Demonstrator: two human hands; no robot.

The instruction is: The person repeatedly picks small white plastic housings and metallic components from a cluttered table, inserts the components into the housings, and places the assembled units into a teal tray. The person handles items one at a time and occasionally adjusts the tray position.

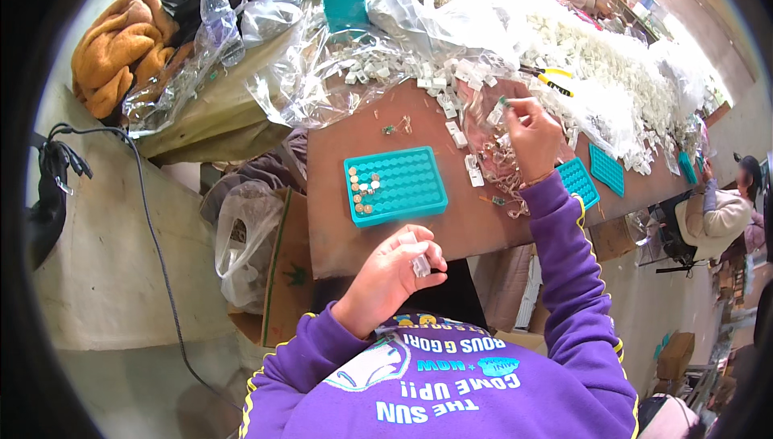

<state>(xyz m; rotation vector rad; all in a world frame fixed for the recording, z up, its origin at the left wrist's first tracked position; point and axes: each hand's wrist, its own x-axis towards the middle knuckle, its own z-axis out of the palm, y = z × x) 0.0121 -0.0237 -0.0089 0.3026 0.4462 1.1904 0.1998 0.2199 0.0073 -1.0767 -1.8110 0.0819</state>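
Observation:
My left hand [385, 280] is closed around a small white translucent plastic housing [420, 265], close to my body at the table's near edge. Farther off on the right, my right hand [533, 143] pinches a small green circuit board [505, 103] between thumb and fingertips. Beneath and beside that hand lies a tangle of thin wires with small parts [501, 153] on a reddish cloth. A teal tray [419, 199] with rows of pockets sits left of my right hand; several small round metal pieces [363, 187] fill pockets at its left side.
White housings [473, 170] line the brown table [334, 250]. Yellow-handled pliers [557, 85] lie near a large white heap of housings [620, 61]. More teal trays [608, 169] are at right. Plastic sheeting [294, 77] and a bottle [219, 16] are at left. Other people work beyond.

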